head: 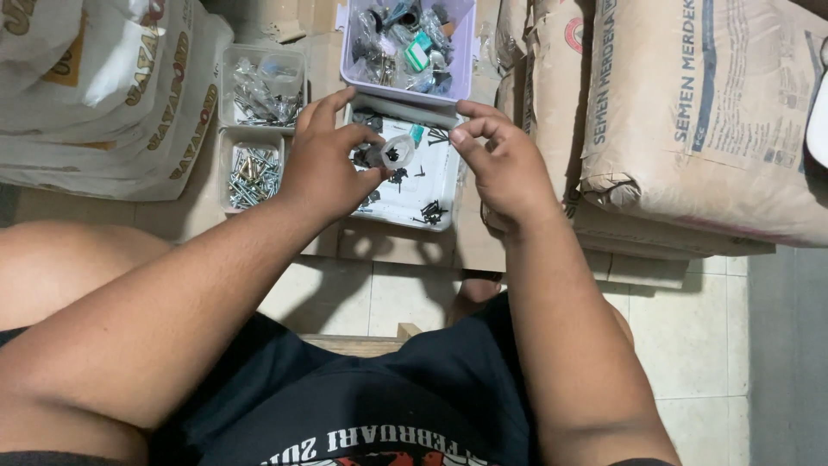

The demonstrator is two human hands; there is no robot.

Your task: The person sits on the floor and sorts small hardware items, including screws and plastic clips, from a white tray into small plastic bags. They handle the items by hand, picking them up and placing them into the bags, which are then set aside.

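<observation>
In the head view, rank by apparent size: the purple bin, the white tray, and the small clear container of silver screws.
1. White tray, though the hands hide part of it.
2. Purple bin, cut off by the top edge, so its rank against the tray is unsure.
3. Clear container of silver screws, clearly smallest.

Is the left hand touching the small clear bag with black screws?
Touching. The head view shows the left hand pinching the small clear bag between thumb and fingers, over the white tray.
</observation>
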